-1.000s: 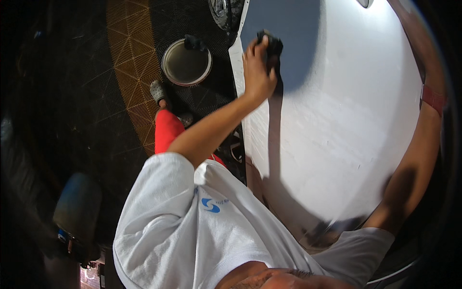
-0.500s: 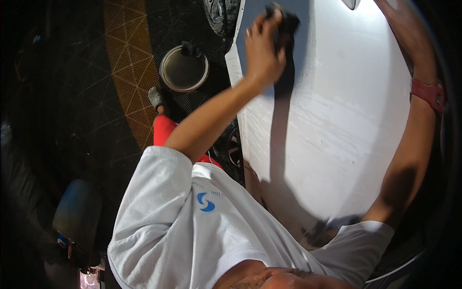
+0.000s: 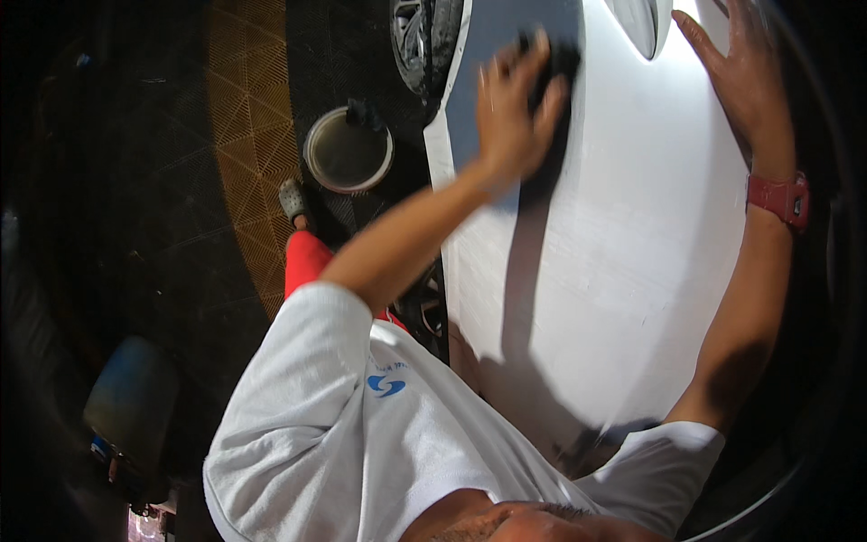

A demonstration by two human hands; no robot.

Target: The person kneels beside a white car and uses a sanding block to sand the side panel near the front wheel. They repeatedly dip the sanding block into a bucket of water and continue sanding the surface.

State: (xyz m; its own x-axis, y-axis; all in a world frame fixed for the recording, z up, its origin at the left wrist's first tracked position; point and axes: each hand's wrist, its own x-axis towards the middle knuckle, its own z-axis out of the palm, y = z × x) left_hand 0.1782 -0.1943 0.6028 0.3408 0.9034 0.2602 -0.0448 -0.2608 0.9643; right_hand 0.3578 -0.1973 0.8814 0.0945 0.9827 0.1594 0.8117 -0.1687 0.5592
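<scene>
Head view: the left hand (image 3: 510,113) is stretched out at the end of a nearly straight arm and is pressed down on a dark pad (image 3: 553,74), which lies flat on the white car panel (image 3: 614,271) near its upper edge. The fingers are spread slightly apart and laid over the pad, so that only its far end is seen beyond the fingertips. The right hand (image 3: 736,77) is laid open and flat on the same panel, well apart from the pad, with the fingers held close together and nothing grasped; a red watch (image 3: 778,197) is worn on its wrist. A long shadow of the left arm is cast down the panel.

Beside the panel's left edge a car wheel (image 3: 424,41) is seen at the top, partly cut off by the picture's edge. On the dark tiled floor (image 3: 135,181), near a yellow strip of tiles (image 3: 244,135), a round bucket (image 3: 348,152) is stood; a murky liquid is seen in it, and a small dark object (image 3: 366,113) is perched at its rim. A grey shoe (image 3: 293,200) and a red trouser leg (image 3: 307,262) are seen just below the bucket.
</scene>
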